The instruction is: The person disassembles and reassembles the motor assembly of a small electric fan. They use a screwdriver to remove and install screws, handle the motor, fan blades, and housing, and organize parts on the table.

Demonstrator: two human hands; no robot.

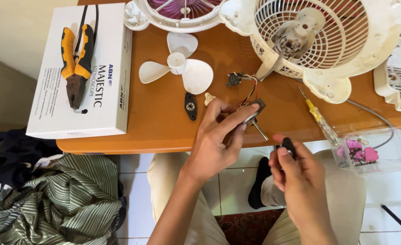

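Just off the near edge of the orange wooden bench (164, 131), the left hand (216, 143) is pinched shut around a small dark fan motor with a bare metal shaft (255, 113), thumb and forefinger clamping its body while thin red and black wires (250, 93) trail from it up toward the cream plastic fan housing with its round grille (323, 41). The shaft's long axis runs down and to the right, its free tip pointing toward the right hand (298, 177), which sits lower and nearer the body, over the lap. That right hand is closed on a small black oval part (289, 146), held upright between thumb and fingertips just beside the shaft tip but not touching it. A matching black oval bracket (190, 106) lies flat on the bench to the left of the left hand, near a white three-bladed fan propeller (180, 68). A yellow-handled screwdriver (318, 120) lies on the bench to the right, and orange-handled pliers (75, 63) rest on a white cardboard box (105, 104) at the far left.
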